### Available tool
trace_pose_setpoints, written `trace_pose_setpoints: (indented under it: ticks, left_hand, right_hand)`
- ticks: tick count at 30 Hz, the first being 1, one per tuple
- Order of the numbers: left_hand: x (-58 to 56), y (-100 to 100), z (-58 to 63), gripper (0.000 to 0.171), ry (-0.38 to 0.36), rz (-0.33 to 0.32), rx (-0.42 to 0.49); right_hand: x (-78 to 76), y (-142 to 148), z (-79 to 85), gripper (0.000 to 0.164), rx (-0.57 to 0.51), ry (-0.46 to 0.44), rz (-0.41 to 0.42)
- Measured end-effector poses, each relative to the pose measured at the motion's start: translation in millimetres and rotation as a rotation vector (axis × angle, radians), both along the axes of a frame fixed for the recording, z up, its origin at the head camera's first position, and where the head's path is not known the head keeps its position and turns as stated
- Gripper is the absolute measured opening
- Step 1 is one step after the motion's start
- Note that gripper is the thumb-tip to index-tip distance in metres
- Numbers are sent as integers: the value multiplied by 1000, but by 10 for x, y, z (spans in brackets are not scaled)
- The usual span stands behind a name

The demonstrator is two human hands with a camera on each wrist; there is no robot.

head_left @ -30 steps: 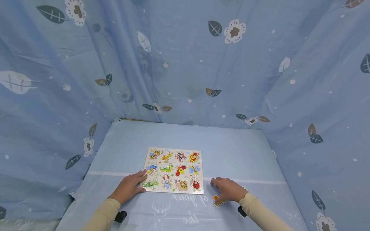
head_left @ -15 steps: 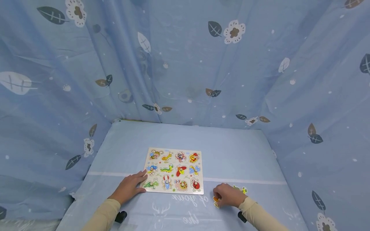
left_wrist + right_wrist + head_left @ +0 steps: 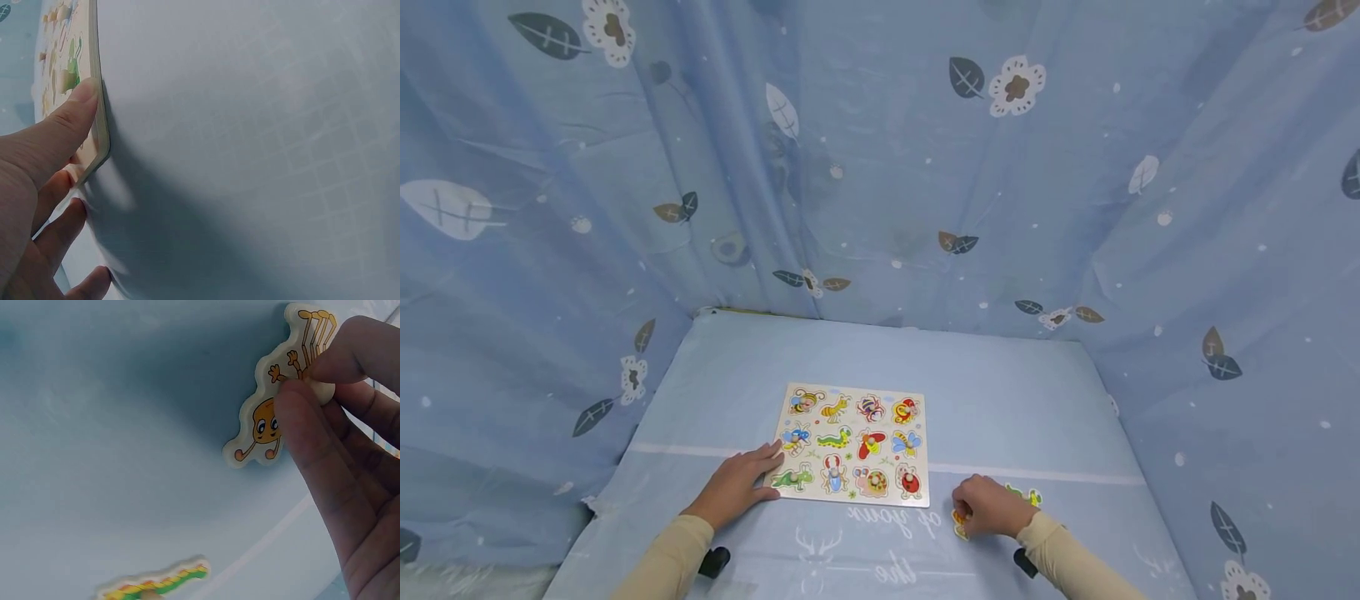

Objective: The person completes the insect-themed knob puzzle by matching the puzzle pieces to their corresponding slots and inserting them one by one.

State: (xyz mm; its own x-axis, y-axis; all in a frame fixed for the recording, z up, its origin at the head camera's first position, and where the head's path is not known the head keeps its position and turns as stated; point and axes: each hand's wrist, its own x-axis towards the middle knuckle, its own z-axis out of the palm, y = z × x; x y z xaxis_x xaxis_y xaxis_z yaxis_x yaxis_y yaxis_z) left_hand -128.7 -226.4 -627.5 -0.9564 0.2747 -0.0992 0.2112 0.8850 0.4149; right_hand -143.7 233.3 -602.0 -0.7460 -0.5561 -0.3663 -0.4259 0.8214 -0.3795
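Note:
A wooden peg puzzle board [image 3: 880, 501] with colourful insect pictures lies flat on the table. My left hand [image 3: 741, 486] rests at its near-left corner, the thumb [image 3: 72, 115] pressed to the front edge and the fingers spread along the left side. To the right of the board, my right hand [image 3: 996, 507] is bent low over the cloth. In the right wrist view its thumb and fingers pinch the knob of an orange insect puzzle piece [image 3: 265, 428], covering part of the picture. A shadow falls on the cloth beside that piece.
Partly behind my right hand lies a green and yellow puzzle piece [image 3: 1034, 497], with its knob up in the right wrist view. A pale blue cloth [image 3: 1000, 392] covers the table, and blue patterned curtains [image 3: 880, 167] hang at the back and both sides.
My right hand has lowered and drawn its fingers together on the knob of the orange insect piece, uncovering more of the green and yellow one. The left hand stays put.

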Motion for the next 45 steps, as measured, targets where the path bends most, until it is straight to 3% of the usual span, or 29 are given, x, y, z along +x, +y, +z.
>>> trace_pose_setpoints:
  ticks: [6,12,18,25,33,38,45]
  left_hand:
    - [-17,-37,-14,71,-2,0,14]
    - [-30,-51,-20,70,0,8,18]
    - [-16,-26,-30,70,-13,17,33]
    - [4,-1,-59,72,-13,39,3]
    - [1,11,-37,72,-14,41,11]
    - [-2,2,-38,71,-30,44,10]
    - [-23,-4,-32,72,-38,33,3]
  right_hand:
    - [-225,-159,144,25,-6,54,16]
    - [-618,-439,291,24,-28,115,71]
    - [-1013,-844,340,24,-54,143,121]
    - [-1294,-1394,345,22,-48,152,134]
    - [-1447,-1899,273,10,-91,214,150]
    - [-1478,-2096,142,21,-121,306,138]
    - [-1468,-2264,-19,27,-71,406,159]
